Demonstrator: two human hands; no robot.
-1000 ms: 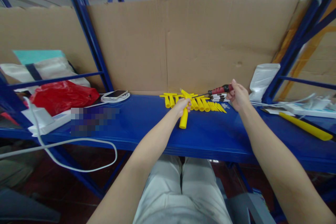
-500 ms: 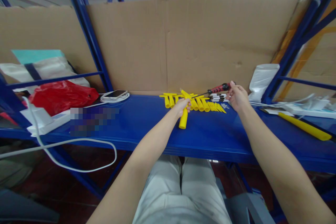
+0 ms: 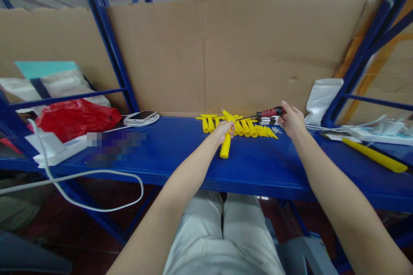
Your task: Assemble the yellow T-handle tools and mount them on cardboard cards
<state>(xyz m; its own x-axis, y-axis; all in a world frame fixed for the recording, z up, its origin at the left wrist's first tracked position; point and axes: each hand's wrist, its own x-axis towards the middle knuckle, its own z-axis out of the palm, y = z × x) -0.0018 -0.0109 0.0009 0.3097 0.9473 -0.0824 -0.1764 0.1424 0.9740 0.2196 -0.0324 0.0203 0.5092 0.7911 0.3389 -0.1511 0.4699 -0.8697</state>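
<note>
My left hand point(image 3: 223, 132) is closed round a yellow plastic piece point(image 3: 225, 149) with a tube-shaped handle and a crosswise head, tilted over the blue shelf point(image 3: 180, 150). In my right hand point(image 3: 292, 119) is the end of a screwdriver point(image 3: 270, 112) with a red and black handle. Its thin shaft points left and reaches the yellow piece near my left fingers; the tip is hidden there. Behind my left hand, several similar yellow pieces point(image 3: 247, 129) lie in a row. Flat yellow wedges point(image 3: 267, 132), small metallic bits point(image 3: 276, 129) and black-and-white sticks point(image 3: 269, 120) lie to their right.
A phone point(image 3: 143, 115) rests on a coiled white cable at the left. A red plastic bag point(image 3: 77, 116) and a white power strip point(image 3: 66, 150) lie farther left. A long yellow-handled tool point(image 3: 374, 154) lies at the right. Cardboard point(image 3: 251, 51) closes off the back.
The screwdriver's handle end has dipped a little, and my right hand has shifted slightly down with it. My left hand and the yellow piece stay almost in place.
</note>
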